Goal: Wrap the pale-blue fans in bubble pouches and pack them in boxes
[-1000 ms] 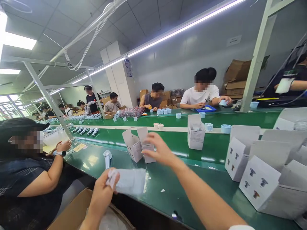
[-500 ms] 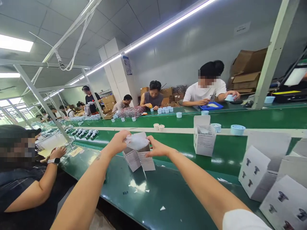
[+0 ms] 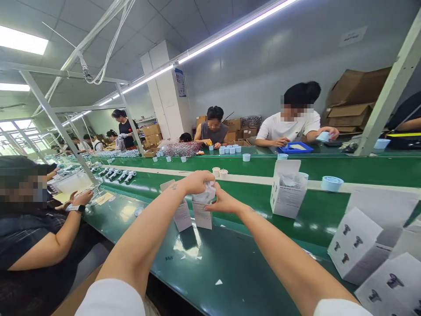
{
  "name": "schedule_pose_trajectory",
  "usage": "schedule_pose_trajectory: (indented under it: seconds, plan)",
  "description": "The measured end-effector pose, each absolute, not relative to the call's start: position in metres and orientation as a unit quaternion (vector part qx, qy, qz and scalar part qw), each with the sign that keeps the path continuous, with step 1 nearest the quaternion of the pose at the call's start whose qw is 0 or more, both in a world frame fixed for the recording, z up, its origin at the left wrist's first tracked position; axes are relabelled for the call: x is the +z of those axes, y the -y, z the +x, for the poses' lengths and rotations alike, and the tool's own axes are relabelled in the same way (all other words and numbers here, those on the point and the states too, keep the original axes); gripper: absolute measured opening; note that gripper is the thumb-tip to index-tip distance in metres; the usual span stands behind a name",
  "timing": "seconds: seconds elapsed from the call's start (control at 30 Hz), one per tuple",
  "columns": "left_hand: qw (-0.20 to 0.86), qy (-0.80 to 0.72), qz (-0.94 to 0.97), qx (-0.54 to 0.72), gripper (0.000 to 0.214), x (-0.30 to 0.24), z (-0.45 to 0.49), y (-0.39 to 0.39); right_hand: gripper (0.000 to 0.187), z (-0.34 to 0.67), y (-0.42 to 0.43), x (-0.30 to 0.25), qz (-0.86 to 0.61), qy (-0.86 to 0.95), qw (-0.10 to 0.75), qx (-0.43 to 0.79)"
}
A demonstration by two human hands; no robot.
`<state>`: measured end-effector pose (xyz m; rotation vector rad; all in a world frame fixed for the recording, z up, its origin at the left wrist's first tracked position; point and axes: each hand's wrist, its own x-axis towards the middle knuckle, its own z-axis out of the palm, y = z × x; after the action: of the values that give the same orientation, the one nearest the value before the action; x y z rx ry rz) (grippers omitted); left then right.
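Note:
My left hand (image 3: pixel 199 181) is closed on a clear plastic bag (image 3: pixel 208 195), bent down at the wrist over an upright white box (image 3: pixel 203 216). The bag is partly in the box's top; its contents cannot be made out. My right hand (image 3: pixel 225 201) grips the same box at its upper right edge, fingers behind and thumb in front. A second white box (image 3: pixel 182 217) stands just to the left, partly covered by my left forearm.
An open white box (image 3: pixel 287 198) with a plastic bag inside stands on the green belt to the right. Larger printed boxes (image 3: pixel 353 239) fill the near right. Light blue cups (image 3: pixel 332 183) line the belt. A co-worker (image 3: pixel 29 237) sits at left; others work across the belt.
My left hand has moved right and turned down over the box, taking the plastic bag lower into its top. The second box now shows apart on the left.

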<state>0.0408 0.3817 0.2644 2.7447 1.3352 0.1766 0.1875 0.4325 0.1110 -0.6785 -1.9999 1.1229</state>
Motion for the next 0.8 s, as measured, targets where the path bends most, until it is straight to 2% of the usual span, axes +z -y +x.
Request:
schedule_pose_trajectory:
  seconds: [0.1, 0.2, 0.3, 0.4, 0.47, 0.63, 0.7, 0.8]
  plan:
    - [0.058, -0.458, 0.885, 0.059, 0.039, 0.260, 0.041, -0.380, 0.083, 0.185, -0.431, 0.116, -0.243, 0.776, 0.366, 0.453]
    - [0.089, -0.487, 0.859, 0.129, 0.054, 0.254, 0.037, -0.379, 0.066, 0.181, -0.426, 0.123, -0.219, 0.764, 0.387, 0.469]
    - [0.163, -0.510, 0.822, 0.193, 0.075, 0.243, 0.022, -0.375, 0.063, 0.179, -0.423, 0.129, -0.223, 0.740, 0.431, 0.466]
    - [0.123, -0.561, 0.809, 0.122, 0.092, 0.230, 0.004, -0.369, 0.055, 0.178, -0.424, 0.130, -0.255, 0.723, 0.447, 0.462]
    - [0.066, -0.586, 0.806, 0.059, 0.082, 0.223, -0.004, -0.366, 0.047, 0.179, -0.424, 0.130, -0.278, 0.716, 0.451, 0.454]
    - [0.058, -0.566, 0.821, 0.043, 0.025, 0.217, -0.009, -0.365, 0.029, 0.182, -0.422, 0.135, -0.329, 0.712, 0.460, 0.417]
    - [0.056, -0.565, 0.821, 0.053, 0.016, 0.216, -0.012, -0.366, 0.027, 0.184, -0.420, 0.138, -0.337, 0.714, 0.459, 0.407]
    - [0.051, -0.569, 0.819, 0.060, 0.015, 0.214, -0.015, -0.368, 0.029, 0.186, -0.419, 0.142, -0.327, 0.725, 0.454, 0.402]
